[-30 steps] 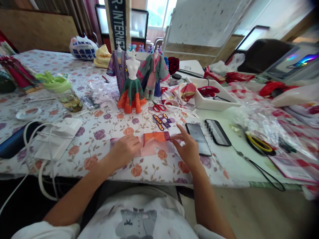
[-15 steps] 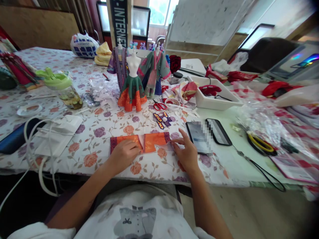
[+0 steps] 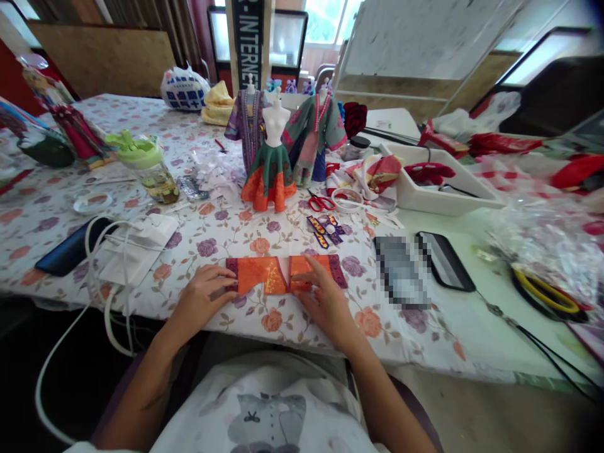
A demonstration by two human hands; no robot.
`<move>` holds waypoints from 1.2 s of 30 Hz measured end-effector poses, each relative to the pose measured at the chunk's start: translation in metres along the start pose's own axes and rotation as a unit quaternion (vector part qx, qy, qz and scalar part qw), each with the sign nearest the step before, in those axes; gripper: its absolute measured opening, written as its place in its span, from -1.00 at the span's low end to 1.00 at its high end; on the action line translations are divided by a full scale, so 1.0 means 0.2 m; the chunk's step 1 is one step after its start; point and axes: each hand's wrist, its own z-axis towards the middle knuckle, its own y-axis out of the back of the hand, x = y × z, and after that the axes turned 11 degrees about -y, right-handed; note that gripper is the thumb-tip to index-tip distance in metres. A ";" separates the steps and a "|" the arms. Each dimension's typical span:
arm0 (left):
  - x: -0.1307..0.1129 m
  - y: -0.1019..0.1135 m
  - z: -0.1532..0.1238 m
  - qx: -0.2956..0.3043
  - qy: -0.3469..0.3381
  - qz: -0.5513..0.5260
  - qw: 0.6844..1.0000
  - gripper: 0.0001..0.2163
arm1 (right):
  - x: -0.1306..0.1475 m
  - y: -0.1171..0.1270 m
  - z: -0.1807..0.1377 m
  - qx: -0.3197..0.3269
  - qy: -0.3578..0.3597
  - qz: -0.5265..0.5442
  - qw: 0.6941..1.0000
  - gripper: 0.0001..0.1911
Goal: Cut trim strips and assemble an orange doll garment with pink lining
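A flat orange cloth piece [image 3: 253, 272] lies on the table in front of me, with purple patterned bands at both ends and a pale V-shaped gap near its middle. My left hand [image 3: 201, 299] is at its left end, thumb and fingers apart and fingertips touching the purple band. My right hand [image 3: 326, 305] rests over the right part, fingers spread on the fabric and partly covering it. Small dark patterned trim pieces [image 3: 325, 231] lie just beyond the cloth. Red-handled scissors [image 3: 321, 202] lie farther back.
Mannequins in small robes and a green-orange skirt [image 3: 268, 173] stand behind. On the left are a power strip with cables [image 3: 141, 248], a dark phone [image 3: 70, 245] and a jar [image 3: 158, 176]. Phones [image 3: 446, 261], a white bin [image 3: 443, 198] and plastic wrap [image 3: 542, 233] sit right.
My left hand has moved left, off the cloth's middle to its left end. My right hand has moved from beside the right end onto the right part. The view has turned slightly left.
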 end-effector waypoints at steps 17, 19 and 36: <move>0.06 -0.02 0.00 0.030 0.008 -0.017 0.999 -0.82 | -0.02 -0.07 0.02 0.032 -0.014 0.028 0.999 -0.29; 0.05 0.00 0.00 0.046 0.019 -0.022 0.999 -0.81 | -0.02 -0.07 0.02 0.033 -0.017 0.030 0.999 -0.29; 0.02 0.04 0.09 0.098 0.066 -0.056 0.991 -0.74 | 0.01 -0.09 0.03 0.012 -0.005 -0.039 0.999 -0.33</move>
